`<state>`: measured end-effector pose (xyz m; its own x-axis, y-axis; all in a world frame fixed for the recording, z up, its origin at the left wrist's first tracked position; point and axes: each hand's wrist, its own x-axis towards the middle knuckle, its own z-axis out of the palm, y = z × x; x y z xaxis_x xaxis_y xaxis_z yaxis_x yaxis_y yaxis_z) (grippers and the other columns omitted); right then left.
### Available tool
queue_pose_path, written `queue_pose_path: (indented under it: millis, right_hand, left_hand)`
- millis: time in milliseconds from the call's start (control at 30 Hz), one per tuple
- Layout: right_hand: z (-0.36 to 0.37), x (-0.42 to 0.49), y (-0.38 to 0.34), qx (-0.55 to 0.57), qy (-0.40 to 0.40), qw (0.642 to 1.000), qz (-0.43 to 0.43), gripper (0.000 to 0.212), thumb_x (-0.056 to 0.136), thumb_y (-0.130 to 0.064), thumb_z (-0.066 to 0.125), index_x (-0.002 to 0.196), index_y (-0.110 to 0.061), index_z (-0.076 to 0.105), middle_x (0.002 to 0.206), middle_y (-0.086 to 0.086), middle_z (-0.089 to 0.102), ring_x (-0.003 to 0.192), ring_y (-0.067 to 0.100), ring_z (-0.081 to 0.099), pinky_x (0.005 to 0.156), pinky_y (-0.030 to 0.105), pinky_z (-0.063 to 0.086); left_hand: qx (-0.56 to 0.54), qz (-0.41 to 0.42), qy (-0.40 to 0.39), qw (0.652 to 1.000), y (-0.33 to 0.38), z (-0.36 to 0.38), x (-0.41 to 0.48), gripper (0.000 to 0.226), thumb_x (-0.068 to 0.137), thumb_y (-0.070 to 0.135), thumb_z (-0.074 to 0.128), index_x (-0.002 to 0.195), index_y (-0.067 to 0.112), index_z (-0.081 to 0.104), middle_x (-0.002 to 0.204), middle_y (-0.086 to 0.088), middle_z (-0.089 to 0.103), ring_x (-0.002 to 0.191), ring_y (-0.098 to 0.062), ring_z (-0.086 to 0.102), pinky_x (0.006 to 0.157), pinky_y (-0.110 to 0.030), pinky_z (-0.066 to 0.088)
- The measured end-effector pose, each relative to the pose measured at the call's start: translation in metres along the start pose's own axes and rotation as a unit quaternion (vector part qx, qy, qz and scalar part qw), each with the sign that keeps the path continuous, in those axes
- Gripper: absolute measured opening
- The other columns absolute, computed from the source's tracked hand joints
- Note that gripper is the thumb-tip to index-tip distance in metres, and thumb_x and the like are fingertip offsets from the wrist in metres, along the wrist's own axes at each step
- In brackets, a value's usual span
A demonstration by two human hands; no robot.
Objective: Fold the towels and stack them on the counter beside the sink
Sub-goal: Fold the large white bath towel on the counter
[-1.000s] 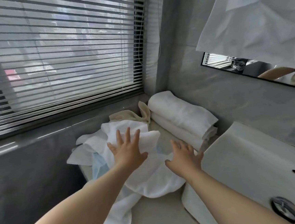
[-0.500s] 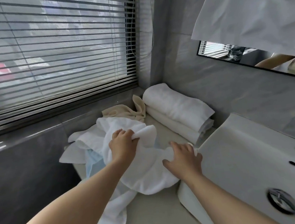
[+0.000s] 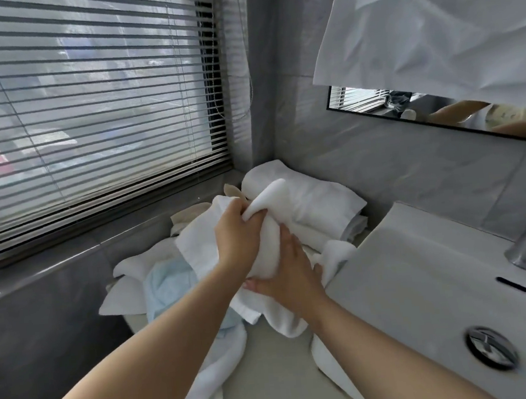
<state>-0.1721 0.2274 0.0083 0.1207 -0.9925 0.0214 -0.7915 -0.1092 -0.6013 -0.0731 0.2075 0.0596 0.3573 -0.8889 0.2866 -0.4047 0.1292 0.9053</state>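
Soft daylight through the slatted blinds (image 3: 89,119), dim grey wall (image 3: 42,314) below, wide-angle curvature at the edges.

I see two bare hands, the left hand (image 3: 238,236) and the right hand (image 3: 289,276). The left forearm (image 3: 160,345) and right forearm (image 3: 379,342) are both uncovered down to the bottom edge of my view. In the mirror (image 3: 374,100) a reflected arm shows beside a pale patterned garment (image 3: 499,116), too blurred to make out.
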Motion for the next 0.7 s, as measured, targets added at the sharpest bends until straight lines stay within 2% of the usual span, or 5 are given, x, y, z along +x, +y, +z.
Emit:
queue_pose_path:
  millis: [100, 267, 433, 600, 700]
  right_hand:
    - [-0.012, 0.002, -0.005, 0.042, 0.061, 0.997, -0.022, 0.123, 0.056, -0.07, 0.07, 0.144, -0.038, -0.01, 0.154, -0.006, 0.015, 0.139, 0.015, 0.026, 0.105, 0.05, 0.035]
    - [-0.05, -0.011, -0.013, 0.151, 0.169, 0.971, -0.072, 0.097, 0.069, -0.035, 0.079, 0.143, -0.033, 0.015, 0.116, -0.018, 0.047, 0.103, 0.006, 0.052, 0.078, 0.015, 0.043]
    - [-0.09, -0.036, -0.014, 0.193, 0.244, 0.947, -0.081, 0.08, 0.074, -0.026, 0.075, 0.137, -0.039, 0.026, 0.099, -0.027, 0.047, 0.091, 0.005, 0.051, 0.075, 0.023, 0.045]
    - [-0.121, -0.069, 0.001, 0.216, 0.311, 0.924, -0.054, 0.067, 0.075, -0.024, 0.073, 0.126, -0.044, 0.034, 0.094, -0.025, 0.051, 0.088, 0.006, 0.056, 0.071, 0.022, 0.047]
    - [-0.137, -0.092, 0.012, 0.234, 0.328, 0.914, -0.042, 0.063, 0.074, -0.027, 0.074, 0.111, -0.056, 0.032, 0.096, -0.023, 0.056, 0.086, -0.001, 0.056, 0.069, 0.016, 0.045]
  left_hand:
    - [-0.047, 0.012, 0.002, 0.999, 0.027, -0.002, -0.001, 0.009, 0.088, 0.024, 0.061, 0.085, 0.016, 0.056, 0.076, 0.012, 0.056, 0.069, 0.001, 0.049, 0.056, -0.013, 0.034]
    - [-0.153, 0.041, -0.037, 0.987, 0.066, -0.007, -0.009, 0.016, 0.084, 0.021, 0.067, 0.075, 0.025, 0.054, 0.079, 0.009, 0.06, 0.076, -0.007, 0.056, 0.069, -0.026, 0.048]
    - [-0.279, 0.066, -0.107, 0.952, 0.097, -0.006, -0.02, 0.017, 0.071, 0.023, 0.075, 0.072, 0.027, 0.058, 0.079, 0.007, 0.064, 0.08, -0.015, 0.061, 0.075, -0.037, 0.053]
    - [-0.333, 0.129, -0.186, 0.915, 0.124, 0.009, -0.049, 0.014, 0.077, 0.016, 0.074, 0.082, 0.021, 0.063, 0.08, 0.01, 0.066, 0.08, -0.007, 0.063, 0.072, -0.025, 0.052]
    - [-0.344, 0.144, -0.215, 0.903, 0.132, 0.022, -0.073, 0.009, 0.087, 0.032, 0.06, 0.09, 0.025, 0.064, 0.084, 0.016, 0.067, 0.086, 0.0, 0.062, 0.077, -0.02, 0.052]
